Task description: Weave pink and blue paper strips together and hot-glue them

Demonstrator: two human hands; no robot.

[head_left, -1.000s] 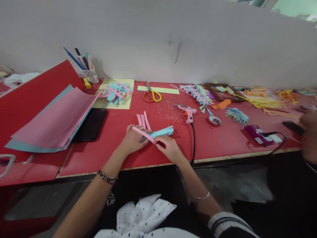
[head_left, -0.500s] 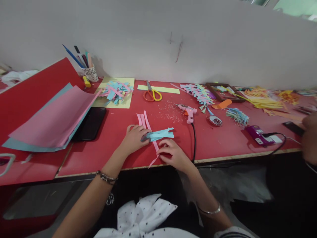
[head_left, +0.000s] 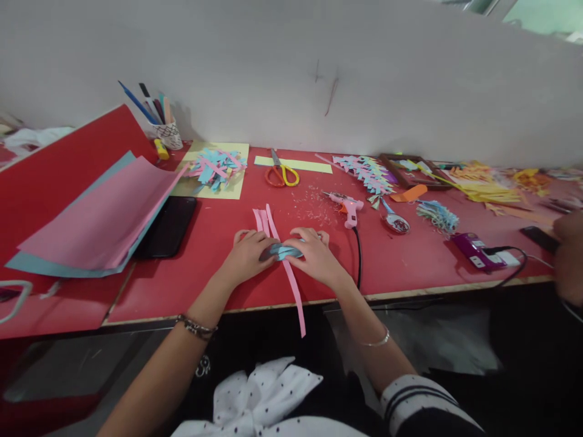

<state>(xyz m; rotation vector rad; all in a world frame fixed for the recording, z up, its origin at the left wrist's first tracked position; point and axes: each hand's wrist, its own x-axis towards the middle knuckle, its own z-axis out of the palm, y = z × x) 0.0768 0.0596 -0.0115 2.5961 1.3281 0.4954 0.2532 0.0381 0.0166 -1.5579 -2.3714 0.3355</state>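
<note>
From my head camera: my left hand (head_left: 248, 258) and right hand (head_left: 316, 255) are each clamped on an end of a bundle of blue paper strips (head_left: 286, 250), a little blue showing between them, low over the worktop (head_left: 223, 224). Half a second ago my right hand was pinching a long pink strip (head_left: 295, 291); now that strip runs loose beneath the bundle and past the front edge. The red worktop also carries scissors (head_left: 278, 165), a pink glue gun (head_left: 350, 209) and a black phone (head_left: 170, 232), before a pale wall (head_left: 255, 79).
</note>
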